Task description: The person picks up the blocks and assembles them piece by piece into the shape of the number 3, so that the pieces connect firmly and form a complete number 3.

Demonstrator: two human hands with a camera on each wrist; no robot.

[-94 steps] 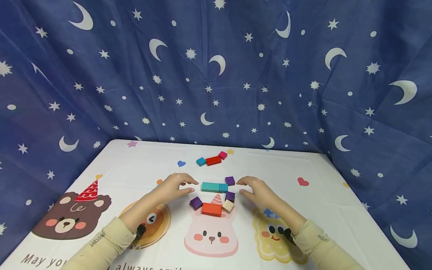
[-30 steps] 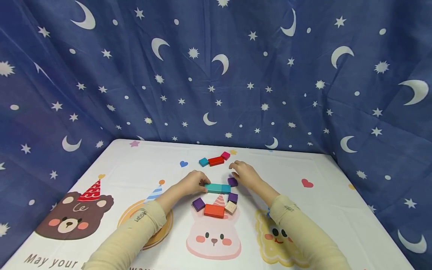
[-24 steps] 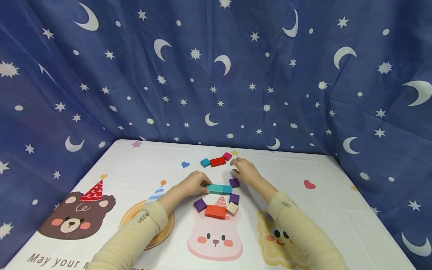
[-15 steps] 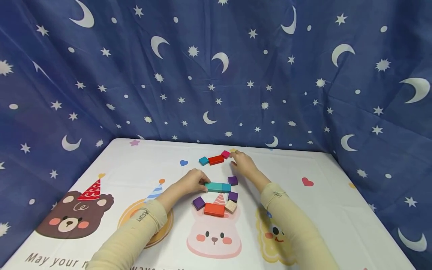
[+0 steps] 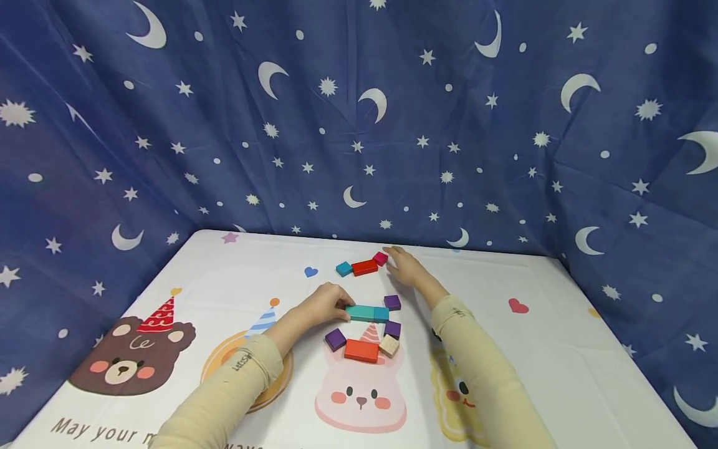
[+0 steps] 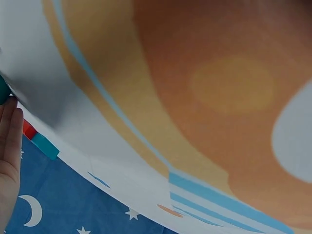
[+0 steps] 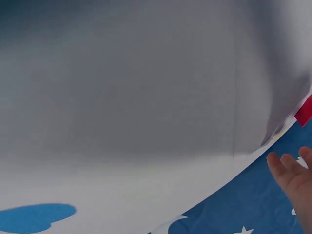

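Note:
My left hand (image 5: 323,304) holds the left end of a long teal block (image 5: 360,313) between thumb and fingers; a shorter blue-teal block (image 5: 381,314) adjoins its right end. In the left wrist view, fingers (image 6: 12,131) show beside a teal piece (image 6: 4,90) at the frame edge. Farther back, my right hand (image 5: 408,268) reaches over the table with loosely bent fingers, tips just right of a small pink block (image 5: 380,258). The right wrist view shows the fingers (image 7: 287,168) apart from the pink block (image 7: 304,111). A red block (image 5: 364,267) and a small blue block (image 5: 344,269) continue that back row.
Purple blocks lie around the teal pair: one behind (image 5: 392,302), one in front (image 5: 392,329) and one at left (image 5: 335,340). An orange-red block (image 5: 361,350) and a beige block (image 5: 389,345) sit nearer. The printed white tablecloth (image 5: 561,349) meets a blue starry curtain (image 5: 314,156).
My left hand has moved right and taken hold of the teal block's end. My right hand has gone farther back, past the rear purple block to beside the pink one. The blocks keep their arrangement.

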